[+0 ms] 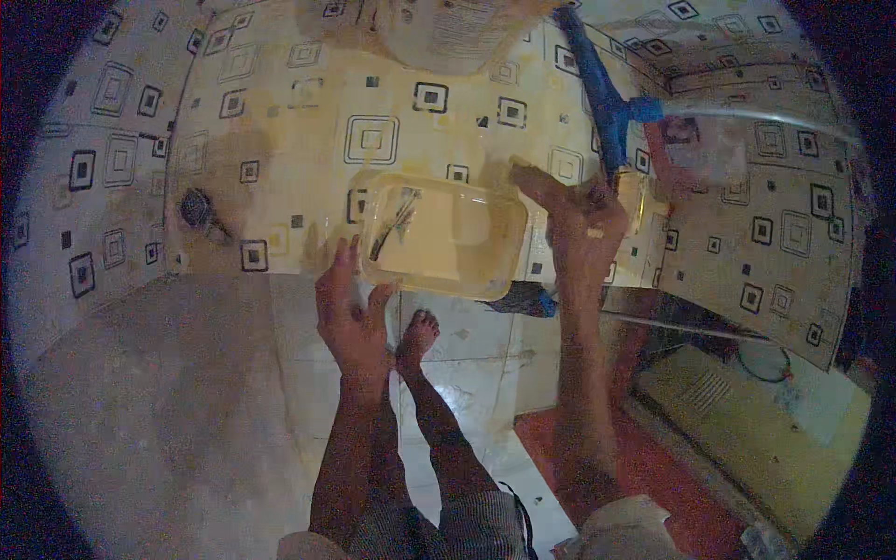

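Observation:
A shallow rectangular container (439, 238), see-through and yellowish with rounded corners, sits at the near edge of the patterned surface. Inside its left part shows a slim dark shape (397, 224) that I cannot make out. My left hand (353, 313) is at the container's lower left corner, fingers spread, thumb close to the rim; whether it touches cannot be told. Beyond the right end of the container is my right hand (588, 219), with a ring on one finger. One digit stretches out to the left, while the other fingers are bent with their tips hidden.
A large pale vessel (448, 37) with print stands at the far edge. Left lies a dark round-headed thing with a handle (201, 213). A blue bar (597, 84) joined to a silver tube (747, 117) runs at the right. Below are my foot (420, 336) and a red mat (569, 448).

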Demonstrator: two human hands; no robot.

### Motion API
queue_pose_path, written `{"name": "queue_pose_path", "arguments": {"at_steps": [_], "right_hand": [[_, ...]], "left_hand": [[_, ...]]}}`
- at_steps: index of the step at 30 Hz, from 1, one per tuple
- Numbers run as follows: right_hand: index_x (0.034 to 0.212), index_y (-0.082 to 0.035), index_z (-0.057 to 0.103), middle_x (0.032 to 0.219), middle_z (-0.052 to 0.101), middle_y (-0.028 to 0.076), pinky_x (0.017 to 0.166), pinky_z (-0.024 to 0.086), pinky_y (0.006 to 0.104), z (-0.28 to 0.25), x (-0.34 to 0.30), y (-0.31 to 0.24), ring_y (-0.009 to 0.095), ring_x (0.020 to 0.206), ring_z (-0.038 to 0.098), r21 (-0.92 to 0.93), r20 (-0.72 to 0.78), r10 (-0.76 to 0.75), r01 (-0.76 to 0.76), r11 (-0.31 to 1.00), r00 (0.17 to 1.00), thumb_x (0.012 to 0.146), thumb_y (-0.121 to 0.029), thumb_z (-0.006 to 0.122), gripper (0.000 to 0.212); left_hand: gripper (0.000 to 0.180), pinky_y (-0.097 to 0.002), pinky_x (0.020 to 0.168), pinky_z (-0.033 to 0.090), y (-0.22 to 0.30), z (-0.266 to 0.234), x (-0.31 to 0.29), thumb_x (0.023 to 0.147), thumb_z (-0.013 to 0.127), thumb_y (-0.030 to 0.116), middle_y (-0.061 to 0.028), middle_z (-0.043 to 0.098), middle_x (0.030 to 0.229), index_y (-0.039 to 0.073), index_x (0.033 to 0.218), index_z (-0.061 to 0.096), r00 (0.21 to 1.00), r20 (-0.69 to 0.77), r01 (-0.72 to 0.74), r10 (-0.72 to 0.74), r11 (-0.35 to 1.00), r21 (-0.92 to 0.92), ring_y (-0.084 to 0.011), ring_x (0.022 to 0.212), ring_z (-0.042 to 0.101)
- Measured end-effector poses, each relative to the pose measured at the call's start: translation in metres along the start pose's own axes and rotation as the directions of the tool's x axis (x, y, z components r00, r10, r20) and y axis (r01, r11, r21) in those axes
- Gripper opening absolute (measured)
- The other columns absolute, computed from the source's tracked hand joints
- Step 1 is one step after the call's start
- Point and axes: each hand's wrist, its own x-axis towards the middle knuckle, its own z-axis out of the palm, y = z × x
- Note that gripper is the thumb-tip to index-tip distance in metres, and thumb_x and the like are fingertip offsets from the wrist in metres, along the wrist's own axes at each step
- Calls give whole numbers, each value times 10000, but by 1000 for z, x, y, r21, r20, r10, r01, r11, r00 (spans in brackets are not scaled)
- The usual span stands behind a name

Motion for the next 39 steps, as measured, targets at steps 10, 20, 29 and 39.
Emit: {"name": "queue_pose_path", "arguments": {"at_steps": [10, 20, 29, 39], "right_hand": [[650, -37, 506, 543, 470, 17, 489, 317, 283, 57, -37, -10, 107, 537, 392, 363, -149, 76, -17, 932, 986, 715, -112, 667, 190], [614, -58, 438, 533, 386, -22, 471, 270, 262, 59, -36, -25, 80, 529, 326, 196, -245, -13, 62, 979, 970, 727, -107, 719, 307], [678, -56, 474, 578, 493, -9, 412, 325, 203, 74, -51, -16, 36, 485, 419, 261, -215, -37, 94, 961, 976, 741, -88, 700, 237], [673, -65, 451, 599, 494, -19, 433, 324, 205, 69, -50, -27, 37, 507, 414, 161, -208, -93, 127, 979, 974, 740, -64, 700, 258]], "left_hand": [[650, -405, 944, 358, -2, -6, 6, 724, 731, 124, -107, 592, 1193, 75, 1319, 472, 991, 34, -131, 127, 979, 154, -285, 1008, 524], [605, -418, 914, 372, -6, -12, 8, 725, 734, 148, -106, 596, 1024, 79, 1285, 515, 982, 69, -189, 178, 960, 208, -293, 921, 523], [566, -414, 1012, 322, 5, -9, 8, 729, 717, 128, -80, 550, 1273, 92, 1263, 532, 989, 144, 22, -36, 995, 102, -290, 1104, 510], [668, -409, 899, 357, -13, -16, 10, 670, 761, 176, -95, 628, 1041, 112, 1290, 521, 953, 154, -298, 263, 905, 303, -275, 893, 514]]}}
